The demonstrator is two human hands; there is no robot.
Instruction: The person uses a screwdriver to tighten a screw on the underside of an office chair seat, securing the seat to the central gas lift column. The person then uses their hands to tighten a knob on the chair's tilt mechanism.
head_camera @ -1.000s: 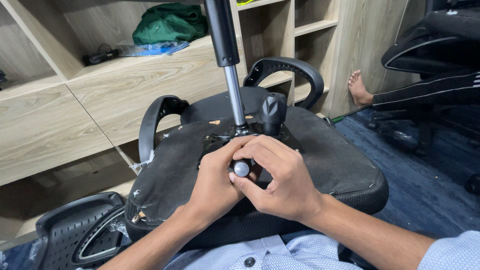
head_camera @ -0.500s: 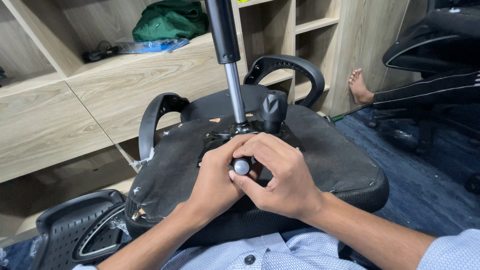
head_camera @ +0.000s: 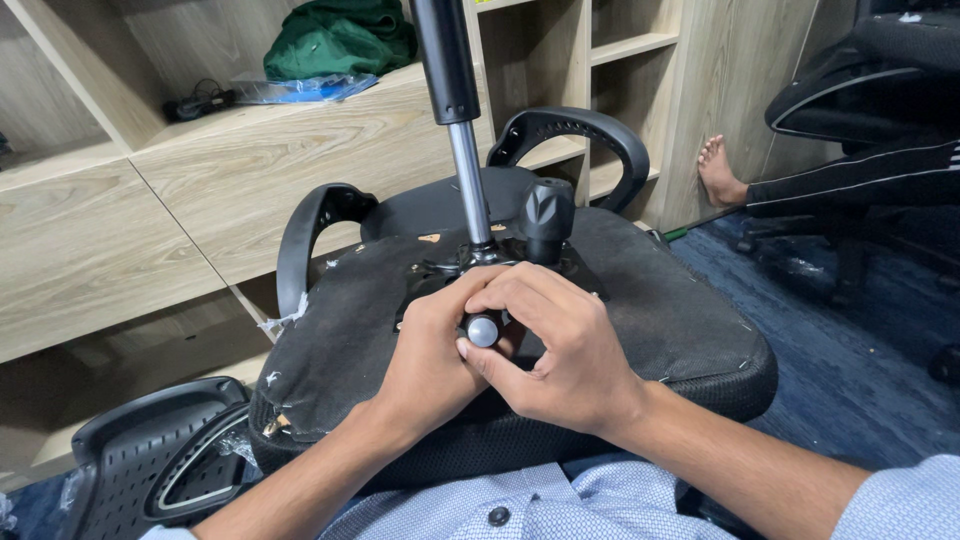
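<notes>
At the lower left of the frame a black plastic chair back [head_camera: 150, 455] lies on the floor, and above it, at the upper left, a wooden shelf unit [head_camera: 180, 190] carries a green bag [head_camera: 340, 38] and a clear plastic wrapper [head_camera: 290, 90]. In the centre an office chair seat [head_camera: 660, 310] rests upside down, its worn black underside facing up, with two curved black armrests [head_camera: 315, 225] rising behind it. A person's left hand [head_camera: 430, 355] and right hand [head_camera: 555, 355] meet at the middle of the underside, both curled closed around a small grey round knob [head_camera: 483, 331] whose end shows between the fingers. Just behind the hands a metal gas cylinder [head_camera: 455, 120] stands upright from the seat plate, beside a black lever handle [head_camera: 545, 215]. At the right of the frame another person's bare foot [head_camera: 718, 172] rests near the shelf unit, above a dark blue carpet [head_camera: 860, 370].
</notes>
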